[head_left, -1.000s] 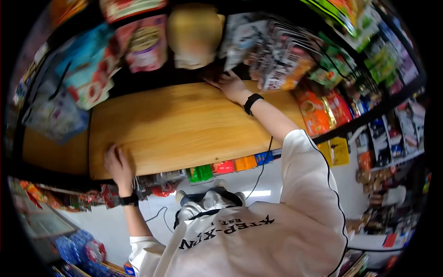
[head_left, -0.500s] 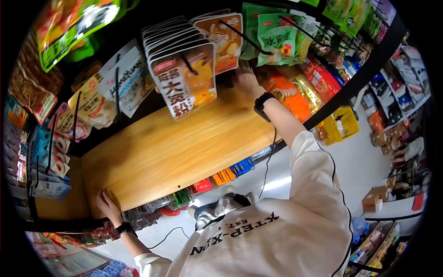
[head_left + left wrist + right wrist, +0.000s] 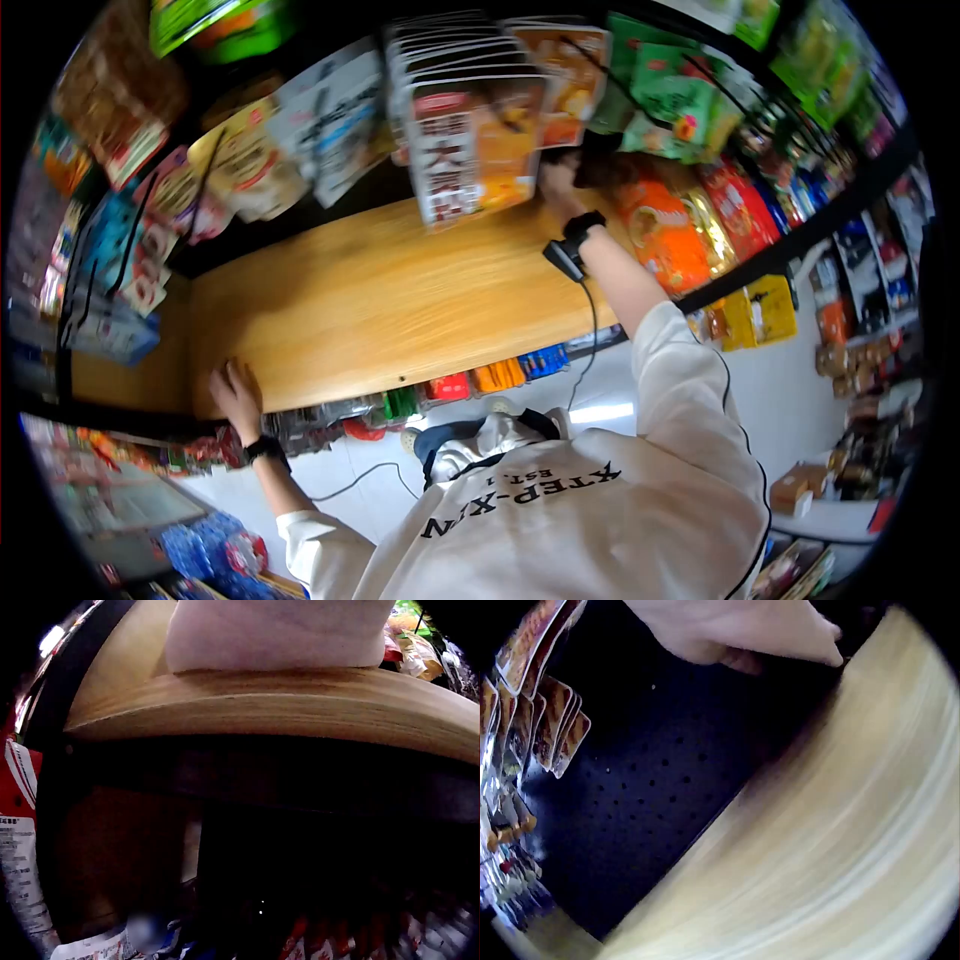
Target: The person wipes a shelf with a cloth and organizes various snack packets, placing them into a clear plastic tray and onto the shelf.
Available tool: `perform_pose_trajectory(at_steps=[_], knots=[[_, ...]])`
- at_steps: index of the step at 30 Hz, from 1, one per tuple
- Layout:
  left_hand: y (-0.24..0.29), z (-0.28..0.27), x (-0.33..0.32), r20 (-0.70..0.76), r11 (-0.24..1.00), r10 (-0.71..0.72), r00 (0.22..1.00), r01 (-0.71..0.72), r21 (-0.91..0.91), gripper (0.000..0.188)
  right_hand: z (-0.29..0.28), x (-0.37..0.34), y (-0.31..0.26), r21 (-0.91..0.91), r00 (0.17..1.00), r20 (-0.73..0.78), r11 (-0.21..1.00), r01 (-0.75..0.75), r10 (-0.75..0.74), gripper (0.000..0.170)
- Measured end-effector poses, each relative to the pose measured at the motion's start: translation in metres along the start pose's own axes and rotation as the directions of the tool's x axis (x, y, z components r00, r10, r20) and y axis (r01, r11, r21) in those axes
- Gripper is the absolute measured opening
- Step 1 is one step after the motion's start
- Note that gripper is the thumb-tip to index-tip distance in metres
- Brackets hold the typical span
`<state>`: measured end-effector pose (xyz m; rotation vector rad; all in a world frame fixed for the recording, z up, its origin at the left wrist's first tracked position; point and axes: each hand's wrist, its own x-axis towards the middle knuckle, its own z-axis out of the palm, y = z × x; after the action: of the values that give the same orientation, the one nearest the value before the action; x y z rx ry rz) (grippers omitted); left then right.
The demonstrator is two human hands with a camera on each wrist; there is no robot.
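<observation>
In the head view a wooden shelf board (image 3: 390,300) spans the rack. My left hand (image 3: 237,395) rests on its front left corner, fingers extended over the top. The left wrist view shows the base of that hand (image 3: 277,637) on the board's edge (image 3: 300,712). At the back right, my right hand (image 3: 560,182) is beside hanging packets (image 3: 475,150), its fingers blurred and partly in shadow. In the right wrist view this hand (image 3: 742,626) is by the dark perforated back panel (image 3: 652,765) and the board's back edge; nothing is visibly held.
Hooks with snack bags (image 3: 255,165) hang above the board. Orange packages (image 3: 660,225) lie at its right end. Small coloured packets (image 3: 498,375) are below the front edge. A black cable hangs from the right wrist device (image 3: 565,260); a yellow bin (image 3: 765,312) stands right.
The head view has turned. My right hand has moved from the middle of the board's back edge towards its right end. My left hand stays on the front left corner.
</observation>
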<state>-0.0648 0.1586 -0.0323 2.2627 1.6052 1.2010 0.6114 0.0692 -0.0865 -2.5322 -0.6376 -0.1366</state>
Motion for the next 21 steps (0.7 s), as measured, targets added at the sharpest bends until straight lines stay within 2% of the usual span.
perform_pose_trajectory(at_steps=[1, 3, 5, 7, 9, 10, 11, 13, 15, 16, 17, 19, 21], knots=[[0.002, 0.000, -0.001, -0.013, 1.000, -0.008, 1.000, 0.009, 0.030, 0.032, -0.013, -0.013, -0.009, 0.120, 0.999, -0.032, 0.993, -0.013, 0.017, 0.064], [0.008, -0.003, 0.000, -0.010, 0.998, 0.025, 1.000, -0.025, 0.059, 0.032, -0.033, -0.041, -0.033, 0.155, 0.998, -0.047, 0.987, 0.039, -0.032, 0.058], [0.018, -0.008, 0.001, -0.008, 0.999, -0.028, 1.000, 0.029, 0.045, 0.031, -0.054, -0.075, -0.066, 0.203, 0.991, -0.084, 0.972, 0.117, -0.102, 0.051], [0.018, -0.008, 0.002, -0.033, 0.996, 0.022, 0.999, -0.019, 0.089, 0.030, -0.063, -0.107, -0.111, 0.271, 0.985, -0.106, 0.949, 0.158, -0.134, 0.046], [0.016, -0.007, 0.002, -0.043, 0.992, 0.034, 0.999, -0.029, 0.122, 0.031, -0.061, -0.133, -0.160, 0.414, 0.996, -0.039, 0.906, 0.085, -0.075, 0.041], [0.016, -0.008, 0.001, -0.031, 0.988, 0.028, 0.999, -0.023, 0.150, 0.031, -0.051, -0.140, -0.181, 0.546, 0.989, 0.140, 0.830, -0.115, 0.045, 0.061], [0.017, -0.008, 0.002, -0.018, 0.984, 0.025, 1.000, -0.021, 0.174, 0.032, -0.039, -0.144, -0.204, 0.621, 0.934, 0.330, 0.714, -0.325, 0.138, 0.088], [0.018, -0.007, 0.000, -0.010, 0.986, -0.026, 1.000, 0.027, 0.167, 0.033, -0.002, -0.141, -0.235, 0.503, 0.886, 0.366, 0.741, -0.445, 0.284, 0.101], [0.017, -0.005, -0.002, -0.027, 0.985, -0.013, 1.000, 0.017, 0.170, 0.032, 0.028, -0.148, -0.255, 0.471, 0.899, 0.339, 0.778, -0.416, 0.276, 0.103], [0.017, -0.006, -0.002, -0.031, 0.986, -0.009, 0.999, 0.014, 0.164, 0.031, 0.005, -0.178, -0.272, 0.612, 0.924, 0.347, 0.707, -0.354, 0.162, 0.105], [0.019, -0.006, -0.001, -0.035, 0.988, -0.006, 0.999, 0.012, 0.157, 0.031, 0.070, -0.141, -0.259, 0.606, 0.881, 0.473, 0.714, -0.351, 0.032, 0.107], [0.019, -0.008, -0.002, -0.033, 0.989, 0.006, 0.999, -0.001, 0.148, 0.031, 0.020, -0.201, -0.309, 0.604, 0.916, 0.395, 0.735, -0.310, 0.062, 0.110], [0.019, -0.008, -0.002, -0.048, 0.988, 0.016, 0.999, -0.009, 0.153, 0.030, 0.011, -0.231, -0.346, 0.528, 0.911, 0.401, 0.789, -0.315, 0.096, 0.113]])
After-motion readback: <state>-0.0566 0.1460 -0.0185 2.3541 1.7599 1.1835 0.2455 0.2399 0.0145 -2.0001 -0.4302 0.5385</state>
